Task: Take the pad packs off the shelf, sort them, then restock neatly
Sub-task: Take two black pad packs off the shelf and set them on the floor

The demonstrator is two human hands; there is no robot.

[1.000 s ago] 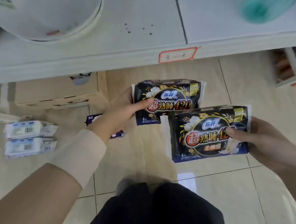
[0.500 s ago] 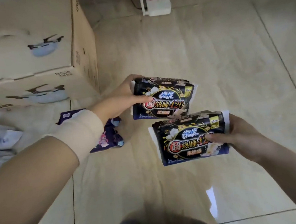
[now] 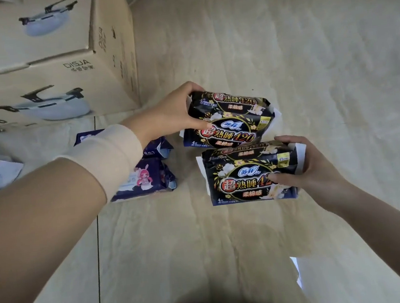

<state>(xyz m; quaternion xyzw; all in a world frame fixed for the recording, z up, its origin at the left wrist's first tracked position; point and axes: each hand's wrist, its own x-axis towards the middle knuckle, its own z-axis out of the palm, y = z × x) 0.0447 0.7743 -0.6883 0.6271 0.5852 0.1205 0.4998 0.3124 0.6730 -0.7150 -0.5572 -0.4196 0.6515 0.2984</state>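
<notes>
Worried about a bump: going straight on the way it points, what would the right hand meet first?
Likely the farther black pack in the left hand; the right hand's nearer pack points at it, depth unclear.

The far black pad pack (image 3: 229, 134) reads "超熟睡420", "柔棉感" and, on a yellow tag, "42cm". The near black pad pack (image 3: 248, 178) carries the same print. The cardboard box (image 3: 40, 76) reads "DISJA".

Left hand (image 3: 166, 116) grips far black packs (image 3: 231, 133); right hand (image 3: 318, 171) grips near black packs (image 3: 242, 171).
</notes>
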